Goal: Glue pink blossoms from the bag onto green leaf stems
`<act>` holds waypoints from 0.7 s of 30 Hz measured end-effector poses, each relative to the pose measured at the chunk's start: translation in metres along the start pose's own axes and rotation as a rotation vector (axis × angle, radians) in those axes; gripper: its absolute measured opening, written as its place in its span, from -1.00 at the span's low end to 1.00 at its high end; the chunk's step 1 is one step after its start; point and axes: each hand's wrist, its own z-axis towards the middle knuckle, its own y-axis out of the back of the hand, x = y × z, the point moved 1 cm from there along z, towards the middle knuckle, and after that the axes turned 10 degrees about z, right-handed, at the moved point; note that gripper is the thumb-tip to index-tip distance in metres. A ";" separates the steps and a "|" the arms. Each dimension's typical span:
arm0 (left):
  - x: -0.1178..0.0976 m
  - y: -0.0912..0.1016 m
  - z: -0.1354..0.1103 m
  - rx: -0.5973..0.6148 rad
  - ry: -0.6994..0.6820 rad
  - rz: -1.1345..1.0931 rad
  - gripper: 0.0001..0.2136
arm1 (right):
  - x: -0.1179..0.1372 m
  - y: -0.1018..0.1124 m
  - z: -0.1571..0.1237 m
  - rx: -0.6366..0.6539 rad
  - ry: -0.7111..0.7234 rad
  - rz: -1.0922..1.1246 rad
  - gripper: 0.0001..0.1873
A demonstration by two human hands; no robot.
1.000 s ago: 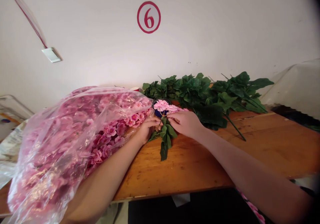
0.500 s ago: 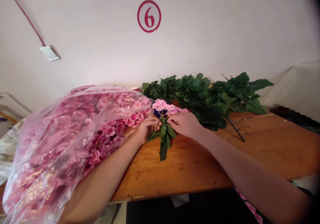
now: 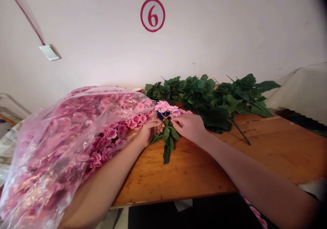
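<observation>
Pink flower sprig (image 3: 161, 106), right there between your two hands above the wooden table (image 3: 204, 169), blooms toward the wall and stem toward you; your left hand (image 3: 150, 131) has its fingers closed on the thin stem, pinching it just below the blooms; your right hand (image 3: 191, 126) comes in from the other side, thumb and forefinger bent in close at the leaf bunch (image 3: 169, 137), though whether they grip it, you can't tell from here; those leaves hang down toward you over the wood; a dark blue object (image 3: 160, 115) sits just behind the blooms, partly hidden; on your left, a big clear plastic bag (image 3: 48, 154) bulges with pink flowers; beyond your right hand, a heap of green foliage (image 3: 196, 90) lies along the table's far side, one thick stem pointing your way.
</observation>
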 end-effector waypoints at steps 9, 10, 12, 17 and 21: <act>-0.004 -0.004 -0.002 -0.016 0.014 -0.037 -0.87 | -0.005 0.006 -0.003 -0.100 0.010 0.054 -0.74; -0.005 -0.005 -0.002 -0.018 0.021 -0.047 -0.88 | -0.006 0.007 -0.003 -0.110 0.002 0.058 -0.74; -0.006 -0.006 -0.003 -0.021 0.036 -0.057 -0.89 | -0.007 0.009 -0.003 -0.098 -0.011 0.047 -0.74; -0.005 -0.006 -0.003 0.018 0.036 -0.005 -0.86 | -0.009 0.006 0.000 -0.012 0.029 -0.008 -0.69; -0.002 -0.004 -0.003 0.047 0.026 0.016 -0.86 | -0.007 0.000 0.000 0.040 0.089 -0.054 -0.68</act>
